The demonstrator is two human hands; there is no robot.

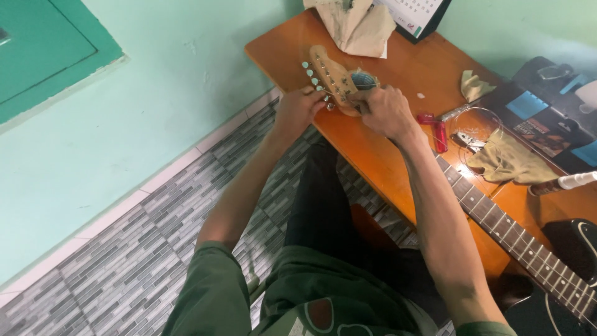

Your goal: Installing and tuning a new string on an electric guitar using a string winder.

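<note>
Seated at an orange table (379, 155), the person's left hand (298, 109) pinches a tuning peg (328, 102) on the guitar headstock (333, 78) while the right hand (385, 111) closes over its near end.

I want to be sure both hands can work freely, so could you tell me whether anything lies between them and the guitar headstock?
Nothing visible does. The left hand is at the tuning pegs and the right hand rests on the guitar headstock itself. The red tool and cloth lie aside on the wooden table.

Mint-green wall (186, 74), grey tiled floor (124, 249), wooden table (379, 155).
</note>
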